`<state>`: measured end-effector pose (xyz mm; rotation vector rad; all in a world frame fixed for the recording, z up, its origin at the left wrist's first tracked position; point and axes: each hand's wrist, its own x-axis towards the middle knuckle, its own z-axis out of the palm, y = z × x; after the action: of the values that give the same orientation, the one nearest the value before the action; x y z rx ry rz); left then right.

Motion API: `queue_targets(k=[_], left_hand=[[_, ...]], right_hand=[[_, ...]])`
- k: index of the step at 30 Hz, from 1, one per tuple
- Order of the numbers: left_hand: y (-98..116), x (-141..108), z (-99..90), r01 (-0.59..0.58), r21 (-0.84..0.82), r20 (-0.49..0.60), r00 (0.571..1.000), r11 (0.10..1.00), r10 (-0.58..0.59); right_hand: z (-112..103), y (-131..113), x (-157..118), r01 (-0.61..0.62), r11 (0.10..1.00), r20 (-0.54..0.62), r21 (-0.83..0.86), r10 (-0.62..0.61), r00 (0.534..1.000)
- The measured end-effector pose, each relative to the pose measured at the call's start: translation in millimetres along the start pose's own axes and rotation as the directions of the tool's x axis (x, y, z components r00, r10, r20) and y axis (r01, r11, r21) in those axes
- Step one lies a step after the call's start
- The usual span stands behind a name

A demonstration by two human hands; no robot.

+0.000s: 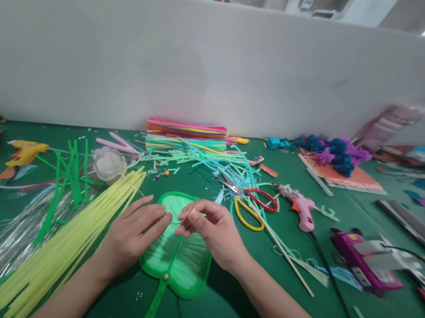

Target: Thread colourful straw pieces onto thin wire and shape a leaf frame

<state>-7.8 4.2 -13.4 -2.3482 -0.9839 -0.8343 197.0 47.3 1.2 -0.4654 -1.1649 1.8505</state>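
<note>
A green leaf-shaped fan [190,266] with two rounded lobes and a fuzzy green rim lies in front of me. A small round bead [165,276] sits where its stem [153,309] begins. My left hand [134,235] is palm down over the fan's left edge, fingers stretched out, thumb hidden. Over the fan's right upper part, my right hand [214,230] is closed in a pinch. A thin dark strand [175,223] shows between the two hands at my right fingertips. Its far end is hard to make out.
Yellow pipe cleaners [70,249] lie at left, near a yellow glue gun [28,152]. Scissors [254,204] with red and yellow handles lie beyond my right hand. A pink glue gun [302,209] and its cord are at right, beside a purple power strip [366,261]. A white partition [227,69] stands behind.
</note>
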Motion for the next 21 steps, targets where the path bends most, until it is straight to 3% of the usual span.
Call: queue_targets(k=[21], left_hand=[[-2.0,0.6,3.1,-0.037,0.017,0.001,0.999,0.999,0.037]], right_hand=[[-4.3,-4.9,5.4,-0.093,0.991,-0.117,0.093,0.103,0.988]])
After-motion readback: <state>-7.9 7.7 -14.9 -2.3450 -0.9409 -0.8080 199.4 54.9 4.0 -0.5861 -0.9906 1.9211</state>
